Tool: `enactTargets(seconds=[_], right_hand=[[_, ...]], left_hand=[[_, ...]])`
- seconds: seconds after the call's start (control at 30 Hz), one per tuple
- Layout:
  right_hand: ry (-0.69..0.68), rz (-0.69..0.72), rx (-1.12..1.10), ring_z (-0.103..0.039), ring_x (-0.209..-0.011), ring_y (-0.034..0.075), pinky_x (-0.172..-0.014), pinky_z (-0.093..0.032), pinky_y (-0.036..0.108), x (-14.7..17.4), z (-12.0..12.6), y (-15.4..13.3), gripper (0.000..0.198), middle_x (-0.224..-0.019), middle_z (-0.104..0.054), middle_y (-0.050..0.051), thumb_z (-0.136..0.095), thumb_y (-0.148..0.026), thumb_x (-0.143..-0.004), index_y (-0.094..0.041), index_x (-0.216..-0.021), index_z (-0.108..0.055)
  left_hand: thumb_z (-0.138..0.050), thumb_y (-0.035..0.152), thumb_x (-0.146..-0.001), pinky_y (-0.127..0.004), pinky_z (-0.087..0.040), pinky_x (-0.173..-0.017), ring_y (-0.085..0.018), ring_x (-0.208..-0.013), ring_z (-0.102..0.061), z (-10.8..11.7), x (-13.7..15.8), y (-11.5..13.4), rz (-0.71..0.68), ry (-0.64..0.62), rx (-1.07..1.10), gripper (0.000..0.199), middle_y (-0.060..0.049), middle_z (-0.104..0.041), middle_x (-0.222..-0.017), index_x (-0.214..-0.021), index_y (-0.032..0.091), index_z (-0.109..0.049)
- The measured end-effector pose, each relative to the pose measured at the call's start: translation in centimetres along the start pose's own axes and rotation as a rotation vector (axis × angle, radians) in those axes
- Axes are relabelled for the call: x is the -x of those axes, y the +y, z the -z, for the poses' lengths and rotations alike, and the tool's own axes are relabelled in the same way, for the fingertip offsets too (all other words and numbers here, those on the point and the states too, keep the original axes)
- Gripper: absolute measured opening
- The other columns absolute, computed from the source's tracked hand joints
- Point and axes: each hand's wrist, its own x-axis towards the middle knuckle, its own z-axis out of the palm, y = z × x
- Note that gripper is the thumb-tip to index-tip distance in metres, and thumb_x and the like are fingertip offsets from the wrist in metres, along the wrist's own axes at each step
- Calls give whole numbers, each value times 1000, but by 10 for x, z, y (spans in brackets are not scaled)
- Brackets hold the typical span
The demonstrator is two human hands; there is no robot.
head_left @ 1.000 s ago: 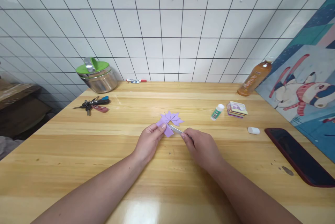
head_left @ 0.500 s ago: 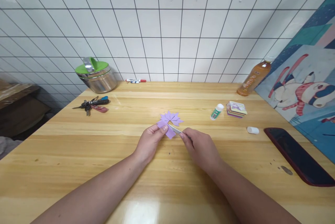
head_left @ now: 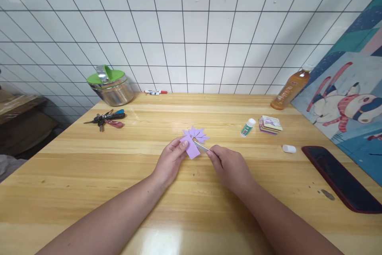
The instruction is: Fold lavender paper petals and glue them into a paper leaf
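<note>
In my left hand (head_left: 171,159) a small rectangular piece of purple paper (head_left: 191,149) is pinched between thumb and fingers. My right hand (head_left: 231,167) is closed around a pair of scissors (head_left: 202,147), whose handles are mostly hidden by the fingers. The silver blades point left and reach the paper's upper right edge. Just beyond the paper lie pointed purple paper cut-outs (head_left: 198,133) on the table, fanned like a leaf with dark lines between the points. The held paper partly covers them.
On the wooden table (head_left: 143,207) a glue stick (head_left: 247,127), its white cap (head_left: 289,148), a stack of coloured paper (head_left: 270,124), a phone (head_left: 340,179) and a drink bottle (head_left: 291,90) are to the right. Keys (head_left: 107,119), a steel pot (head_left: 112,88) and markers (head_left: 155,92) are further left.
The left hand has turned the purple paper slightly, so more of its flat face shows. The blades have shifted a little to the right along its edge.
</note>
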Motion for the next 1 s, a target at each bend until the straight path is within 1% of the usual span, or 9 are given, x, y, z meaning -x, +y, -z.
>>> enactTargets(seconds=[0.07,0.1,0.2,0.3,0.5,0.73,1.0], right_hand=[[-18,9,8,-57,-67,13,-57,-29,24,0,0,1,28,-74,-63,-1,-31,-33,-94,-21,-76,-49],[-27,15,10,-57,-68,13,-58,-29,24,0,1,1,28,-74,-63,-1,-31,-32,-94,-21,-77,-50],[-37,20,13,-58,-69,13,-58,-30,24,0,0,1,28,-75,-64,-1,-32,-32,-94,-21,-78,-51],[-35,14,18,-58,-68,13,-58,-30,24,0,0,0,28,-75,-64,0,-32,-31,-94,-21,-78,-51],[-24,0,5,-59,-70,14,-59,-30,24,1,-2,-2,27,-76,-65,0,-31,-31,-95,-21,-80,-52],[-15,-5,8,-58,-69,14,-58,-29,24,1,0,-1,27,-76,-64,0,-32,-31,-95,-21,-80,-52],[-9,-2,-7,-57,-69,13,-59,-30,24,1,1,1,26,-76,-64,0,-33,-31,-94,-21,-80,-53]], left_hand=[[-70,33,-72,-32,-46,-83,-21,-94,-62,1,-1,1,15,27,46,35,-10,-70,-101,-103,17,-66],[-71,32,-71,-31,-46,-81,-20,-91,-63,2,-2,1,27,43,51,34,-10,-70,-97,-101,16,-67],[-73,30,-68,-28,-47,-78,-16,-78,-63,4,-4,0,41,82,33,23,-7,-71,-83,-85,15,-69],[-74,28,-68,-27,-46,-77,-14,-73,-63,4,-5,-2,41,76,31,18,-5,-71,-76,-77,14,-69],[-73,28,-68,-28,-44,-81,-15,-75,-63,1,-3,-1,28,30,-11,17,-4,-71,-77,-77,14,-70],[-74,28,-67,-30,-43,-85,-16,-78,-63,-1,-2,-1,16,64,-23,19,-5,-72,-79,-78,14,-70],[-72,28,-70,-29,-43,-82,-16,-77,-62,1,-2,1,31,14,-69,17,-6,-71,-78,-78,13,-69]])
